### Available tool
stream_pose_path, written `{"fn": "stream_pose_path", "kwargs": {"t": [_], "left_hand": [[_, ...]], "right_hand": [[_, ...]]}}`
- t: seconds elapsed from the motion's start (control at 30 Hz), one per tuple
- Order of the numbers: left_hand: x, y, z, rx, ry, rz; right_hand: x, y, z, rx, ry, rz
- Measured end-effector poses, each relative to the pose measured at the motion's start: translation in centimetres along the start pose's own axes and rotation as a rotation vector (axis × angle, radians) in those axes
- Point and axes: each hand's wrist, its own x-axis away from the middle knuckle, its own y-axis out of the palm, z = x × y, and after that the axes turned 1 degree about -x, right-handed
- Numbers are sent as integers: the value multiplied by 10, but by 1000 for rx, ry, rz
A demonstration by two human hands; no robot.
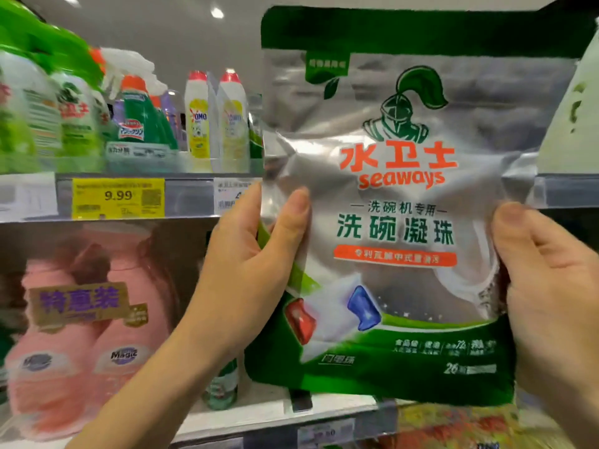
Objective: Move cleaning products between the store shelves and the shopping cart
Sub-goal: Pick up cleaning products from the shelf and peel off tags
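Closest to you is the pouch (398, 202) of dishwasher pods, silver with green bands. You hold it upright with its label square to your eyes, which looks like a hold for reading rather than for carrying. It is in the air in front of the shelves and rests on neither board. The shopping cart is out of view.

Far left on the upper shelf (188, 196), the spray bottles (139, 115) stand in a row with their triggers turned sideways so they pack close. Beside them are two white bottles (198, 118) with red caps. A yellow price tag (118, 197) is clipped to the shelf edge below, where a shopper would look for it. Under that, pink bottles (129, 319) stand side by side on the lower shelf (259, 416), labels facing out.

Your left hand (246, 273) grips the pouch's left edge, with the thumb (291, 222) flat on the front and the fingers wrapped behind. The foil creases there, so the bag is soft and slack up top, with the weight likely low down.

Your right hand (551, 306) grips the opposite edge the same way, thumb on the front. Holding both sides keeps the floppy bag flat and readable. I'd judge the bag is on its way either to the cart or to a shelf, but I cannot tell which.
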Motion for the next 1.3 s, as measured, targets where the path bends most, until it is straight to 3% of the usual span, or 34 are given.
{"fn": "stream_pose_path", "kwargs": {"t": [0.2, 0.4, 0.5, 0.6, 0.7, 0.87, 1.1, 1.2, 1.3], "left_hand": [[-54, -23, 27, -115, 80, 103], [-122, -40, 36, -313, 253, 207], [-146, -45, 36, -417, 338, 304], [-158, -44, 28, -702, 412, 441], [-159, -38, 16, -1006, 318, 624], [-174, -39, 11, -1188, 253, 693], [-175, -48, -13, -1323, 70, 595], [-173, -47, -13, -1349, 21, 549], [-171, -50, -13, -1473, 26, 495]], "right_hand": [[-57, 37, -25, -25, -129, -105], [-120, 76, -47, 13, -296, -73], [-145, 92, -49, 103, -352, 1], [-160, 102, -40, 352, -424, 134], [-158, 109, -32, 500, -471, 253], [-177, 119, -26, 733, -585, 374], [-188, 123, -8, 1065, -547, 138], [-191, 121, -7, 1100, -523, 58], [-190, 116, -13, 1105, -468, -129]]}}
